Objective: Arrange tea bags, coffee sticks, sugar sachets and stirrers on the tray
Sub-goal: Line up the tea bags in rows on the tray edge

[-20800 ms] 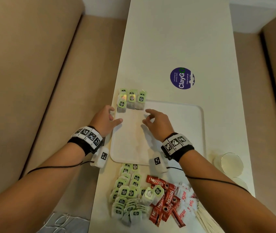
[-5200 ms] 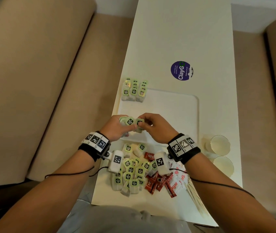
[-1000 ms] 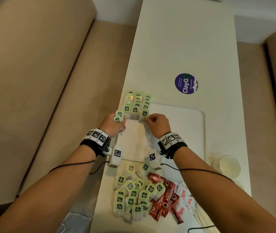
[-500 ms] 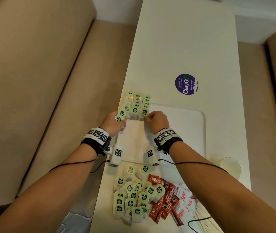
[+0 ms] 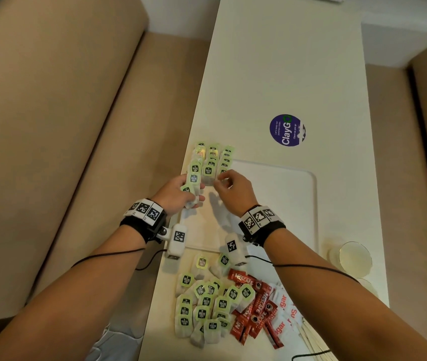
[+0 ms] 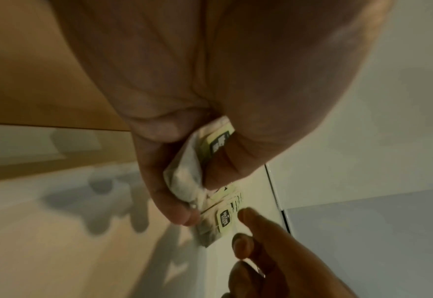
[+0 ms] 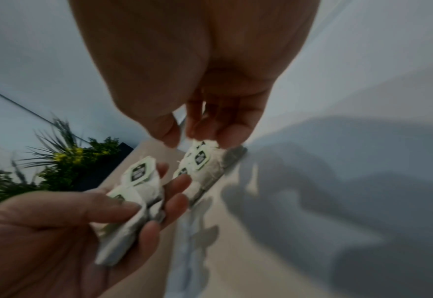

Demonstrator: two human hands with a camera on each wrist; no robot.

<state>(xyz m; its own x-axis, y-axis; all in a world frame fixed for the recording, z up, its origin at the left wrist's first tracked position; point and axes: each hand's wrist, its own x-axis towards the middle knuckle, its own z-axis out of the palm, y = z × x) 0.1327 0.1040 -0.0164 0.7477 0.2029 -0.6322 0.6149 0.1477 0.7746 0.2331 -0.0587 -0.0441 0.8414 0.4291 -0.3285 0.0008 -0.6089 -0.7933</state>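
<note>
Green-tagged tea bags [image 5: 212, 160] stand in three short rows on the far left corner of the white tray [image 5: 272, 204]. My left hand [image 5: 181, 191] hovers at the tray's left rim and grips a few tea bags [image 5: 193, 178], which also show in the right wrist view [image 7: 139, 177]. My right hand [image 5: 224, 178] is at the near end of the rows. Its fingertips [image 7: 230, 137] touch the top of the nearest tea bag [image 7: 201, 158], with the thumb slightly apart from it. This hand holds nothing.
Near me on the white table [image 5: 285, 61] lie a loose pile of tea bags [image 5: 204, 303], red coffee sticks [image 5: 254, 308], sugar sachets [image 5: 285, 313] and wooden stirrers [image 5: 314, 337]. Clear cups [image 5: 354, 256] stand right of the tray. A purple sticker [image 5: 286, 130] lies beyond it. Beige benches flank the table.
Both hands carried tea bags from the tray's near side to the rows, which have grown. In the last half second my right hand shifted slightly left and its fingers loosened.
</note>
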